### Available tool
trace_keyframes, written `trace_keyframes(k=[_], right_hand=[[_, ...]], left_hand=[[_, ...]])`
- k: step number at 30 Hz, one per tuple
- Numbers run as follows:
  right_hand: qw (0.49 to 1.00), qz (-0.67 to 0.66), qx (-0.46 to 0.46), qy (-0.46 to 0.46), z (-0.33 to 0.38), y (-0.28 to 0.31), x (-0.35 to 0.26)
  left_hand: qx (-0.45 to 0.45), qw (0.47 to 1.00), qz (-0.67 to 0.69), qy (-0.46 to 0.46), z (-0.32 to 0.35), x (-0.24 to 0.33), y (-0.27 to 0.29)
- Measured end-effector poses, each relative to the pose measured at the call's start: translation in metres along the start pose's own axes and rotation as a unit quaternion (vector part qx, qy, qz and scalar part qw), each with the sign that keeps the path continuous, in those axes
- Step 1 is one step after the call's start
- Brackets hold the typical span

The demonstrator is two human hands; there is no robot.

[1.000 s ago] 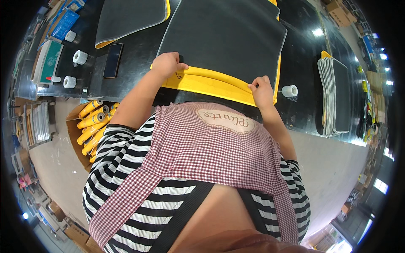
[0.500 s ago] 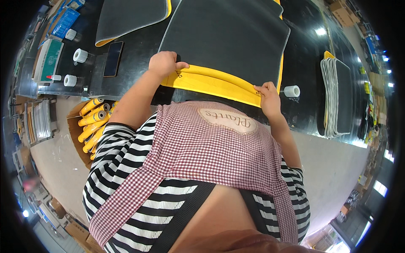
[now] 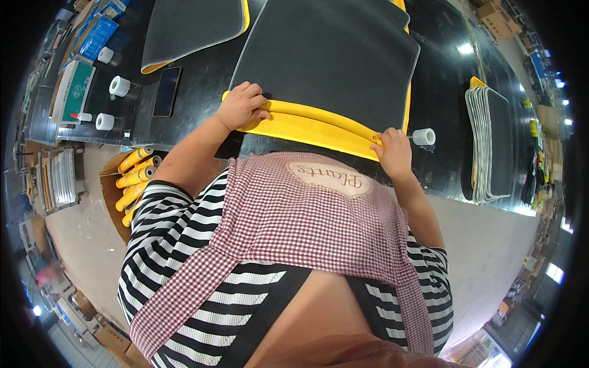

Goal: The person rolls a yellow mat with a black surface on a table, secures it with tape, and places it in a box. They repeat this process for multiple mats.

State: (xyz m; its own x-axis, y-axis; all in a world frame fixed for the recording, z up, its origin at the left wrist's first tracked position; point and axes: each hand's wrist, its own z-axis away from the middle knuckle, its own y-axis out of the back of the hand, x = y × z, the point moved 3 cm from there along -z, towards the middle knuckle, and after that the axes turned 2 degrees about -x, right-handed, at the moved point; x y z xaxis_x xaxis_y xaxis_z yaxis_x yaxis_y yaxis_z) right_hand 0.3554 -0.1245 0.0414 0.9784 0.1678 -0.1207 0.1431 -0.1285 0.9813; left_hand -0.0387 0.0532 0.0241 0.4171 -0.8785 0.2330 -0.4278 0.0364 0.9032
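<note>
A large mat (image 3: pixel 328 58), black on one face and yellow on the other, lies on the dark table in front of me. Its near edge is rolled over, so a yellow roll (image 3: pixel 319 116) runs across between my hands. My left hand (image 3: pixel 244 105) is closed around the left end of the roll, fingers curled over it. At the right end, my right hand (image 3: pixel 394 151) grips the roll, with the thumb on the yellow face. A yellow layer also shows below the roll, near my apron.
On the left of the table (image 3: pixel 202 80) lie a phone (image 3: pixel 167 92), several white tape rolls (image 3: pixel 119 86) and a green-white box (image 3: pixel 76 92). Another mat (image 3: pixel 193 27) is behind them. A stack of folded mats (image 3: pixel 488 144) stands right. A carton of yellow rolls (image 3: pixel 113 184) sits lower left.
The rolled edge looks thicker and rounder. My left hand has shifted slightly nearer to me and its fingers have curled over the roll; my right hand has moved slightly nearer too.
</note>
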Motion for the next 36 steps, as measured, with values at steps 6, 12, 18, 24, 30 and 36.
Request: trace_keyframes(k=[6, 12, 18, 24, 30, 36], right_hand=[[1.0, 0.007, 0.021, -0.014, -0.024, -0.019, 0.03], [0.993, 0.083, -0.048, -0.073, -0.042, -0.018, 0.009], [0.996, 0.056, 0.039, -0.056, 0.008, -0.032, -0.035], [0.992, 0.058, -0.001, -0.108, -0.055, -0.053, 0.01], [0.992, -0.032, 0.086, -0.084, -0.158, -0.039, 0.07], [0.959, -0.074, 0.271, -0.02, -0.132, -0.064, 0.046]], left_hand=[[-0.096, 0.989, 0.035, 0.108, -0.027, -0.027, -0.001], [-0.123, 0.982, -0.12, 0.076, -0.051, -0.015, 0.003], [-0.093, 0.963, -0.187, 0.168, -0.012, 0.044, -0.035], [-0.096, 0.96, -0.084, 0.25, -0.067, 0.017, -0.046], [-0.161, 0.912, -0.071, 0.371, -0.172, -0.048, -0.046], [-0.101, 0.928, -0.049, 0.355, -0.186, -0.053, -0.046]])
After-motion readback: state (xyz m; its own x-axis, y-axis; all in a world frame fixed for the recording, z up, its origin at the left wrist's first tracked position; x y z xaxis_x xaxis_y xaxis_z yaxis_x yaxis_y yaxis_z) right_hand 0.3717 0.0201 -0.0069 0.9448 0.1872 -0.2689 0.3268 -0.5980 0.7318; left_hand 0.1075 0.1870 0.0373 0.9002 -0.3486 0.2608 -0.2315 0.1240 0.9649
